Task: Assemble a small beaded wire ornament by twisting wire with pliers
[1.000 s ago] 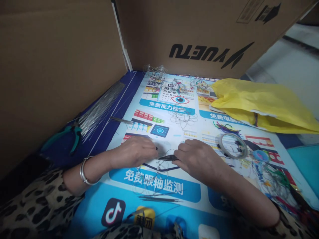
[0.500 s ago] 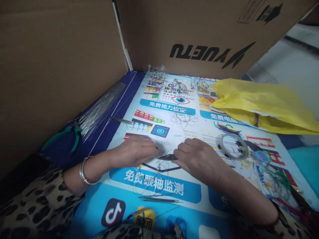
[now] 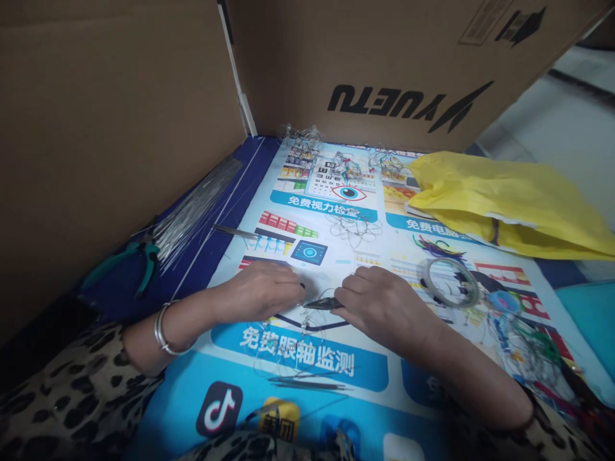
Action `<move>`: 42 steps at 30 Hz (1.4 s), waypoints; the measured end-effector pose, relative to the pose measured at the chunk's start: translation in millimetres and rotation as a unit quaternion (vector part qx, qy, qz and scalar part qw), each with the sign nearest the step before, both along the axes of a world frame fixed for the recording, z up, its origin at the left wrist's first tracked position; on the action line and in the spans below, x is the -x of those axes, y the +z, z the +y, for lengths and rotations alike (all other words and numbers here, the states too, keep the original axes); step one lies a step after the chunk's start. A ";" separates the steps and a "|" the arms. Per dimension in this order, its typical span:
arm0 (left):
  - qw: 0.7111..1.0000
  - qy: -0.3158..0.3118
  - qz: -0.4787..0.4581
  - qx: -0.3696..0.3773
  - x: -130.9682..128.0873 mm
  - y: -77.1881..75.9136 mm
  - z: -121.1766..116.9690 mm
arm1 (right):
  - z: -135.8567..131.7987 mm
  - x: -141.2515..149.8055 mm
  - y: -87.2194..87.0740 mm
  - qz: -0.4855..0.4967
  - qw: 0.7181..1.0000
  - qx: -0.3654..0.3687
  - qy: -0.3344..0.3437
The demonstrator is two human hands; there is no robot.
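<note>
Over the printed sheet (image 3: 365,275), my left hand (image 3: 266,291) is closed in a pinch on thin wire. My right hand (image 3: 369,301) is wrapped round dark pliers (image 3: 323,303), whose jaws point left and almost reach the left fingertips. Their handles are hidden in the palm. Below the jaws a looped wire piece (image 3: 304,328) hangs or lies on the sheet; its fine loops are hard to make out. Several short lengths of wire (image 3: 310,384) lie nearer to me. Beyond my hands sits a flower-shaped wire piece (image 3: 354,229).
Cardboard walls (image 3: 384,57) stand at the back and left. At left lie a bundle of straight wires (image 3: 192,211), green-handled pliers (image 3: 120,266) and tweezers (image 3: 235,232). To the right are a tape roll (image 3: 451,283), tangled coloured cords (image 3: 533,346) and a yellow bag (image 3: 509,198).
Both hands and the pliers stay almost in place. The thin wire loops below them have shifted very slightly.
</note>
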State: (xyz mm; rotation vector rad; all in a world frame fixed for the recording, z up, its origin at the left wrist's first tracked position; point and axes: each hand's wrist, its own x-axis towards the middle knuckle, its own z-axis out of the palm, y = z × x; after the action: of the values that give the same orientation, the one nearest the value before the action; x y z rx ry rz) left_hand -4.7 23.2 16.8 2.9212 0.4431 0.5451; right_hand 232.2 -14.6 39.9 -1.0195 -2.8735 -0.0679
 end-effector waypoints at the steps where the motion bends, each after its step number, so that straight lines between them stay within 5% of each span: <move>1: 1.000 0.000 0.000 0.000 0.3 -0.7 -0.1 | 0.2 -0.1 0.0 -0.003 1.000 0.002 0.002; 32: 0.999 -0.023 -0.003 0.044 0.7 1.6 0.0 | 3.2 -4.4 0.3 -0.018 0.999 0.012 0.049; 42: 1.000 0.008 -0.011 0.018 3.6 -4.7 -0.9 | 0.6 -5.7 3.2 -0.028 0.999 0.025 0.011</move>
State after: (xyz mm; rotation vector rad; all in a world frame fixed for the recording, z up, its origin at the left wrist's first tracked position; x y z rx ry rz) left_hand -8.3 22.3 12.1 2.8765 0.4678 0.5638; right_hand 237.9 -14.0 43.1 -1.0106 -2.9498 -0.0244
